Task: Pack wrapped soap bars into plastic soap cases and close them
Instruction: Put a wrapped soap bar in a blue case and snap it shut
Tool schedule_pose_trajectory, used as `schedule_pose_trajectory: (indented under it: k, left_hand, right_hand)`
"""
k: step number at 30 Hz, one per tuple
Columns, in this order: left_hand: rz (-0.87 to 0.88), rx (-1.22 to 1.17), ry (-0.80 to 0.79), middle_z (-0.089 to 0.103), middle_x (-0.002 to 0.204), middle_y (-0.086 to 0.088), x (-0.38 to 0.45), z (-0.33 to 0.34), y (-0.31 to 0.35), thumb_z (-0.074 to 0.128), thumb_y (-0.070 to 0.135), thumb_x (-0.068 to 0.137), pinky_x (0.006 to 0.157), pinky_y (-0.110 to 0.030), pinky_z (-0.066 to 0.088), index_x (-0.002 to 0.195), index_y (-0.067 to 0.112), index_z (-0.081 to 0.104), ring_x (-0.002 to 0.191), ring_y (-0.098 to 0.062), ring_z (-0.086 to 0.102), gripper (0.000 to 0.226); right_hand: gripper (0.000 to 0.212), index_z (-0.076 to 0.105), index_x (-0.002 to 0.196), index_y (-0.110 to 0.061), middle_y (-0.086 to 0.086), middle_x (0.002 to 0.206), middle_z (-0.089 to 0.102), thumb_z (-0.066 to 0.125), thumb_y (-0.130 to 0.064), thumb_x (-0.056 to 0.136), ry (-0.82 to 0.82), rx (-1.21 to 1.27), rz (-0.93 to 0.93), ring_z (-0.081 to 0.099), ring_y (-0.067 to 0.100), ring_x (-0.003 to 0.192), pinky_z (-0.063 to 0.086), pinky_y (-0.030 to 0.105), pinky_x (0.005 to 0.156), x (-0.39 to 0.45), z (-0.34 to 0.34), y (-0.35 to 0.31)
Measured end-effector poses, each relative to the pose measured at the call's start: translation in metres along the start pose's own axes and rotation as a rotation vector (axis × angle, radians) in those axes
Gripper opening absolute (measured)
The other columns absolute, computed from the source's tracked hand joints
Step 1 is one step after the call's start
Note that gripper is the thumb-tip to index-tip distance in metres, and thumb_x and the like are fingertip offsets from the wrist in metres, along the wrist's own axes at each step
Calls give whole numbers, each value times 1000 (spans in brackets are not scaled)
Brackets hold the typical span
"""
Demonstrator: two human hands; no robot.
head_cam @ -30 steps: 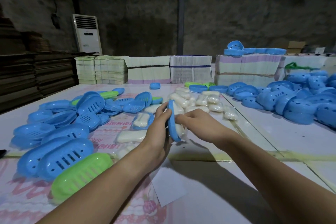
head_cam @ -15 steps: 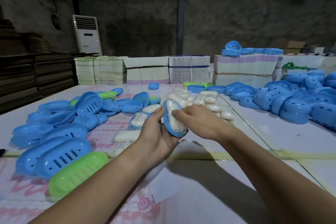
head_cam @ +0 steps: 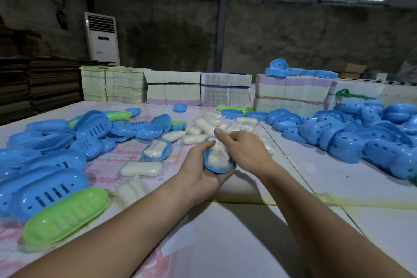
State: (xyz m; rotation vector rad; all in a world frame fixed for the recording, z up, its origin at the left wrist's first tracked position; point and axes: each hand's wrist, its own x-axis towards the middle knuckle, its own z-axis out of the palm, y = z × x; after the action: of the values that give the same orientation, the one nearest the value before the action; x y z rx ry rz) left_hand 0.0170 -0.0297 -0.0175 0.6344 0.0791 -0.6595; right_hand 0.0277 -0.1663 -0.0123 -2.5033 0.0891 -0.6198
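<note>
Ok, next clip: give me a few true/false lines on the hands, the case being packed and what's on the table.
1. The left hand holds a blue case half with a soap in it. True.
2. That case is closed. False: it is open, no lid on it.
3. The right hand holds a green lid. False: it holds no lid; its fingers are at the soap.
4. A green case lies near left on the table. True.
5. The loose soaps lie beyond the hands. True.

Two bare forearms, left hand (head_cam: 199, 170), right hand (head_cam: 244, 151), no sleeves
</note>
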Motion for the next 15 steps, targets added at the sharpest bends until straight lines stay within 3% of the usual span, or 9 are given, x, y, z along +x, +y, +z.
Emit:
schedule_pose_trajectory:
  k: [4,7,9,11,15]
  left_hand:
    - [67,99,27,63,129,-27,1,-14,2,52,8,97,102,-51,50,140,5,53,96,-39,69,43]
    - [71,158,25,60,134,-25,2,-17,0,50,11,99,68,-47,56,144,13,47,84,-38,75,44]
    - [53,195,7,59,136,-24,3,-19,-3,49,13,100,56,-42,58,144,17,46,81,-35,77,45]
    - [47,188,-12,60,134,-25,4,-19,-5,49,12,100,56,-42,62,144,13,47,79,-35,77,44]
    - [56,179,-43,63,125,-28,6,-21,-5,49,8,99,82,-46,61,141,5,48,80,-37,76,42]
  right_hand:
    - [53,50,57,-18,-6,54,52,45,-61,88,107,36,68,51,13,58,29,32,51,3,4,19]
    - [37,55,70,-21,-6,69,58,49,-53,89,102,-23,151,55,18,71,35,32,57,8,4,36]
    - [27,56,80,-24,-2,82,63,50,-48,90,115,-44,230,56,20,80,39,34,64,15,-1,46]
    - [21,57,96,-23,1,96,65,52,-43,90,160,-36,325,56,22,89,39,35,70,20,-10,61]
    - [40,48,127,-23,8,119,55,52,-38,91,267,-225,448,51,30,110,41,39,79,18,-38,107]
